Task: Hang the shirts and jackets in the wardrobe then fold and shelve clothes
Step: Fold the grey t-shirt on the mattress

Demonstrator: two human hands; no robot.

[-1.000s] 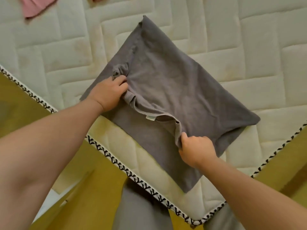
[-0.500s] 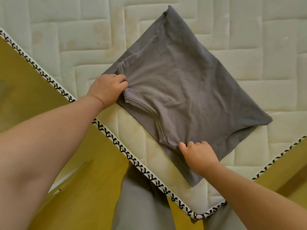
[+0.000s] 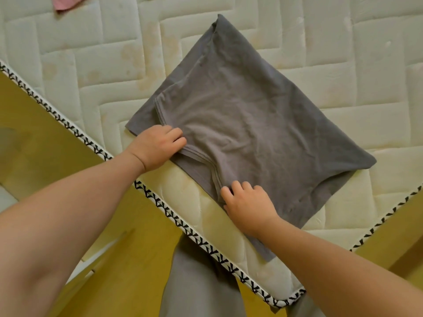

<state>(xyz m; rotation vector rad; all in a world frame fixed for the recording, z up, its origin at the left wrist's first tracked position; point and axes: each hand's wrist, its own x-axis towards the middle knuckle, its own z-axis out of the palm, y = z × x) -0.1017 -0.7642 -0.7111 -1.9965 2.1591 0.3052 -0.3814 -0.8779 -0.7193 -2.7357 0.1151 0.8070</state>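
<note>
A: Grey shirt (image 3: 251, 124)?
B: Folded, flat on quilted mattress (image 3: 91, 72), near the corner with black-and-white piping (image 3: 199, 241).
A: Left hand (image 3: 158, 148)?
B: Fingers curled, pressing the folded hem edge.
A: Right hand (image 3: 248, 205)?
B: Palm down, fingers loosely bent on near edge. Not pinching.
A: Else?
B: Pink cloth (image 3: 65, 2) top left, well apart.
</note>
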